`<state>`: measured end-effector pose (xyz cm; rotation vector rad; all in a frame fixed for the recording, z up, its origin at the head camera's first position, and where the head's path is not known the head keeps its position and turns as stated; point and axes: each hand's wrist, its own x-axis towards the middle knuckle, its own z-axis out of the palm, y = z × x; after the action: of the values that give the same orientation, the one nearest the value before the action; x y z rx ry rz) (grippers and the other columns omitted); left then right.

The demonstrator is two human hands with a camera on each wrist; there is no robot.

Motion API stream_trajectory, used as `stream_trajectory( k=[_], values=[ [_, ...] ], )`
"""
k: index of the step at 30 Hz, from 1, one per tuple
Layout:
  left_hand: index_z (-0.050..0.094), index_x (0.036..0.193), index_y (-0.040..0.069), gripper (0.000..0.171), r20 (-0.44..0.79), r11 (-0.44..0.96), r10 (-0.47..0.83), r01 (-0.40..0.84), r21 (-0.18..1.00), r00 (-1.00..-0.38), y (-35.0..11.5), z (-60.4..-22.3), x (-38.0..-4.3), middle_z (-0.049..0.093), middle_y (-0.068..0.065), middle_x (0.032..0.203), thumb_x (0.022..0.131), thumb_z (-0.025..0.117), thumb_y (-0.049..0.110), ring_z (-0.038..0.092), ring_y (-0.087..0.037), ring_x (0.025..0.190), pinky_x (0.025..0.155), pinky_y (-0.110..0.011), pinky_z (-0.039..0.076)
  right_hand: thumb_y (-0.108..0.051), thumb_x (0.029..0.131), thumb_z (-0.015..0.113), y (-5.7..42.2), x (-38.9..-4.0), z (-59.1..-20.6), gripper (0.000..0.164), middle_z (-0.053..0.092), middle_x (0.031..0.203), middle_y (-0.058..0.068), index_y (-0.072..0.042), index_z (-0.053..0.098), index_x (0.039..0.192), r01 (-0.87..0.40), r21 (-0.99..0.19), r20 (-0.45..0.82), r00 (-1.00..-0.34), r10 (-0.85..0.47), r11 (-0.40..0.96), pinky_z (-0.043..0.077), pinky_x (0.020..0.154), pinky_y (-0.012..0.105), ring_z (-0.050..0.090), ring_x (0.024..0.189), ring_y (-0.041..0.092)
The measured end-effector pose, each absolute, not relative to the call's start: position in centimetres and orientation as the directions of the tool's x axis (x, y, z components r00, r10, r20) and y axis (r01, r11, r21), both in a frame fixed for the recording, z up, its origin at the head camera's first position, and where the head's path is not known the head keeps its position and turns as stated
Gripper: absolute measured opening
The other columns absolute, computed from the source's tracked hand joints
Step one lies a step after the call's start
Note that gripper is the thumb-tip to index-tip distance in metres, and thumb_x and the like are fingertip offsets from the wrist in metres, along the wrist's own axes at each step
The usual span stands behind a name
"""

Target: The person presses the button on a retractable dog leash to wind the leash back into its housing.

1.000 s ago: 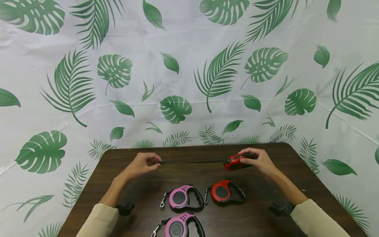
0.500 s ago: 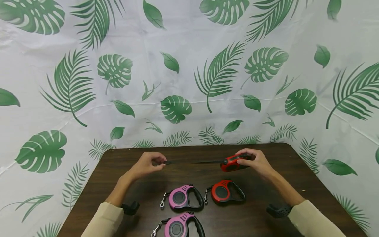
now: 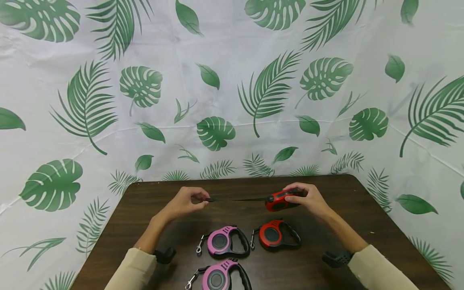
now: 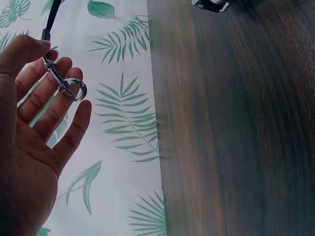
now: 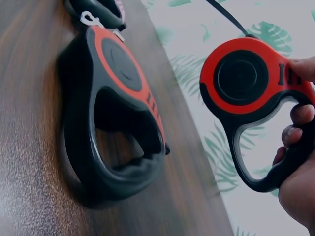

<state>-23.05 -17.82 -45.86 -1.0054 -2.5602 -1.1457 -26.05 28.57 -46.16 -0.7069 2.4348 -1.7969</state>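
My right hand grips the handle of a red and black retractable dog leash, raised above the table, with fingers through its loop and the thumb near its top. A black strap runs from its case leftward to my left hand. In the left wrist view, the thumb and fingers pinch the strap's end just above a silver snap hook, which lies across the fingers. A second red leash lies on the table below the right hand.
Two pink and black retractable leashes lie on the dark wooden table, one nearer me and partly cut off. Their metal clips point left. A white cloth with green leaves hangs behind the table.
Both hands have moved closer together, the left hand rightward and the right hand leftward. The stretch of strap between them has become shorter. The leashes on the table stay put.
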Motion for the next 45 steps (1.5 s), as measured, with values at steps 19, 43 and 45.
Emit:
stream_trajectory(
  k=[19, 43, 45],
  values=[
    [0.075, 0.104, 0.009, 0.012, 0.419, 0.443, 0.509, 0.645, 0.623, -0.752, -16.1, -46.5, -22.8, 0.076, 0.001, 0.093, 0.093, 0.079, 0.007, 0.068, -0.008, 0.084, 0.083, -0.052, 0.061, -0.011, 0.093, 0.081, 26.1, -25.4, -45.8, 0.031, 0.077, 0.103, 0.001, 0.001, 0.073, 0.121, -0.337, -0.925, 0.247, -0.883, -0.399, 0.173, 0.061, 0.079, 0.033, 0.068, 0.089, 0.020],
    [0.075, 0.104, 0.009, 0.012, 0.426, 0.405, 0.522, 0.654, 0.639, -0.739, -14.0, -46.5, -22.7, 0.077, -0.001, 0.094, 0.093, 0.079, 0.006, 0.070, -0.008, 0.086, 0.080, -0.038, 0.062, -0.010, 0.092, 0.082, 22.8, -24.9, -46.5, 0.030, 0.076, 0.103, 0.006, 0.000, 0.073, 0.119, -0.332, -0.937, 0.264, -0.877, -0.403, 0.109, 0.061, 0.079, 0.034, 0.068, 0.091, 0.021],
    [0.075, 0.104, 0.009, 0.012, 0.434, 0.399, 0.529, 0.665, 0.631, -0.729, -13.9, -46.6, -22.7, 0.077, -0.001, 0.095, 0.093, 0.079, 0.006, 0.070, -0.008, 0.086, 0.081, -0.044, 0.062, -0.010, 0.092, 0.082, 22.5, -24.9, -46.6, 0.030, 0.076, 0.104, 0.006, -0.001, 0.074, 0.119, -0.334, -0.936, 0.265, -0.876, -0.404, 0.111, 0.061, 0.079, 0.034, 0.068, 0.090, 0.022]
  ],
)
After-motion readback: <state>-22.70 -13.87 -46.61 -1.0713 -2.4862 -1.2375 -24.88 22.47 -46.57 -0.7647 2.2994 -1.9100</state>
